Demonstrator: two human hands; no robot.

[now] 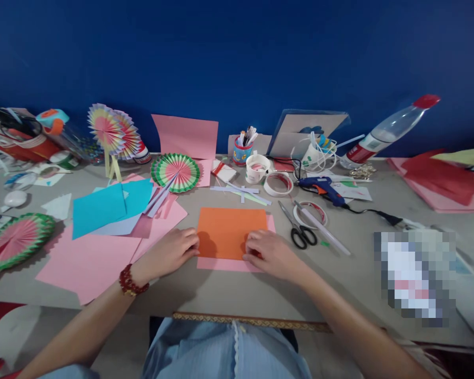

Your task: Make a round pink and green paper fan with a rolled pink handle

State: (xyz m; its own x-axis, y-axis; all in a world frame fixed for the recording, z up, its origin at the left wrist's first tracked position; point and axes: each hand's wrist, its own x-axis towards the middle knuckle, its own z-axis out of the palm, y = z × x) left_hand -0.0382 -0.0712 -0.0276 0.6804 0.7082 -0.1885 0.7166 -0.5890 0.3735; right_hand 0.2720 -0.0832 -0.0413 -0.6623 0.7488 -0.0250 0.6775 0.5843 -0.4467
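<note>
In front of me an orange sheet of paper [225,231] lies on top of a pink sheet [229,264], whose lower and right edges stick out. My left hand [176,250] has its fingers bent together at the orange sheet's left edge. Over the lower right corner, my right hand [270,253] is closed with curled fingers on the orange sheet; its fingertips are partly hidden. A pair of black-handled scissors [300,231] rests just right of the papers, beside rolls of tape [278,183] and a pale stick [327,231].
A blue glue gun [323,188], a pen cup [243,152] and a tilted bottle [391,131] are toward the back. Blue paper [102,208], pink sheets [90,258] and a round folded paper fan [177,172] lie left. A blurred-out object [413,276] is at right.
</note>
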